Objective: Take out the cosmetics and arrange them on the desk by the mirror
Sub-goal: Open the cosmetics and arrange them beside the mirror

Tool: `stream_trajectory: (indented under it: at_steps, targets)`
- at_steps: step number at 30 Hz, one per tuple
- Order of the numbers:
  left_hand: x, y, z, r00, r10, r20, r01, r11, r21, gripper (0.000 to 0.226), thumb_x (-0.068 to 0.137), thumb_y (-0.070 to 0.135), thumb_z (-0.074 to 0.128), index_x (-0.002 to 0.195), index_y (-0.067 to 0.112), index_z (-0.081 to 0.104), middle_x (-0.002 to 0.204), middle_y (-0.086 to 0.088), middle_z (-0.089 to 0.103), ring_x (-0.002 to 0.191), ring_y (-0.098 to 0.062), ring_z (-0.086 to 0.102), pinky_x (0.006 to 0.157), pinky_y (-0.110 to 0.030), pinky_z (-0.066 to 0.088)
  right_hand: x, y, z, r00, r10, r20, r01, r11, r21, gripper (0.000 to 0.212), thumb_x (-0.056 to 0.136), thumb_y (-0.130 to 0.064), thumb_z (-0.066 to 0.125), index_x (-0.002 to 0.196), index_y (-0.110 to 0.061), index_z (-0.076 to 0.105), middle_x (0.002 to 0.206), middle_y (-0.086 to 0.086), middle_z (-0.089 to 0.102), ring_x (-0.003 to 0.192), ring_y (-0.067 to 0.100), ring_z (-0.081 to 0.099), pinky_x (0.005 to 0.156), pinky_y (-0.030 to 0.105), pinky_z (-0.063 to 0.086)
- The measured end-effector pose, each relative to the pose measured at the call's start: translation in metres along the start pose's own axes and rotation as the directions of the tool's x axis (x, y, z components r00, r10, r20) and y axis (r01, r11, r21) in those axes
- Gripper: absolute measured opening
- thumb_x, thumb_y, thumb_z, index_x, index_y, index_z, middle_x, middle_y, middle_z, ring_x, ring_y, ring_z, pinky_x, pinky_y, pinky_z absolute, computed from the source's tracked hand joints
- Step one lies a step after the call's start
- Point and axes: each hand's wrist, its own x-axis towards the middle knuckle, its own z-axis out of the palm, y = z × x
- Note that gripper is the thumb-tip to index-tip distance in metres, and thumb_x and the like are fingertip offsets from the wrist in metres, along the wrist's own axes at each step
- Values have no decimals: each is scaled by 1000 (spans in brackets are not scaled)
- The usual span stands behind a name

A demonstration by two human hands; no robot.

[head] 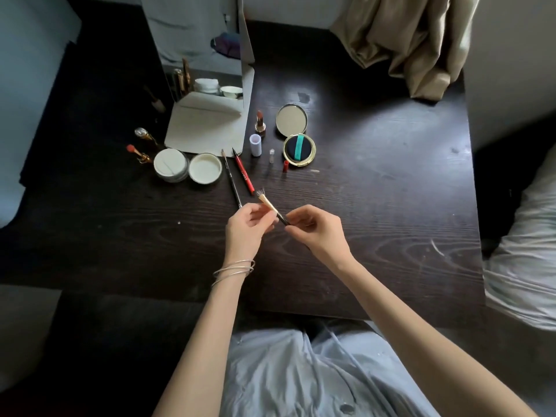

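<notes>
Right hand (313, 228): fingers curled, pinching the dark handle end of the brush (272, 207).
Left hand (249, 224): fingertips pinching the brush's pale ferrule.
Brush: raised above mid-worktop (391, 206), bristles pointing toward the far edge.
Mirror (207, 94): far-left, cosmetics clustered beside it.

1. The red pencil (244, 173), lying on the desk (391, 206) near the mirror (207, 55), carries small pale lettering, too blurred to read.
2. No other text shows.
</notes>
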Motion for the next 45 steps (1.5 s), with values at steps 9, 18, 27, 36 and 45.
stream_trajectory:
  at_steps: [9, 18, 27, 36, 45]
  targets:
    - [31, 42, -40, 999, -45, 19, 47, 993, -112, 13, 83, -1, 64, 88, 12, 61, 89, -8, 67, 79, -14, 66, 65, -22, 58, 30, -46, 40, 999, 33, -26, -32, 999, 38, 14, 76, -17, 76, 88, -18, 68, 82, -8, 69, 73, -4, 60, 68, 8, 46]
    - [85, 65, -59, 992, -112, -62, 96, 972, -215, 10, 85, -3, 62, 87, 6, 59, 82, -6, 61, 69, -9, 61, 60, -18, 57, 56, -49, 59, 977, 194, -89, -192, 981, 35, 11, 77, -15, 75, 87, -17, 70, 76, -10, 67, 64, -13, 57, 63, 3, 42]
    - [136, 68, -44, 978, -211, 11, 209, 965, -161, 8, 86, -3, 60, 89, 3, 55, 80, -10, 60, 69, -14, 61, 55, -15, 55, 81, -31, 65, 924, 271, -269, -303, 949, -84, 9, 79, -19, 71, 86, -24, 73, 84, -10, 69, 79, 5, 62, 78, 25, 50]
    - [163, 54, -52, 959, 236, 159, -285, 799, 530, 16, 81, -4, 58, 89, 6, 68, 88, -9, 69, 82, -21, 64, 78, -27, 51, 95, -21, 76, 855, 364, -370, -453, 871, -190, 12, 84, -25, 66, 93, -28, 72, 95, -11, 67, 88, 10, 62, 77, 30, 47]
    - [158, 35, -68, 734, 386, 559, -657, 191, 730, 40, 70, 3, 70, 110, 8, 67, 115, -6, 66, 109, -28, 58, 87, -40, 50, 98, -15, 83, 852, 329, -406, -464, 834, -297, 14, 87, -27, 62, 97, -28, 72, 97, -13, 64, 90, 9, 60, 68, 22, 34]
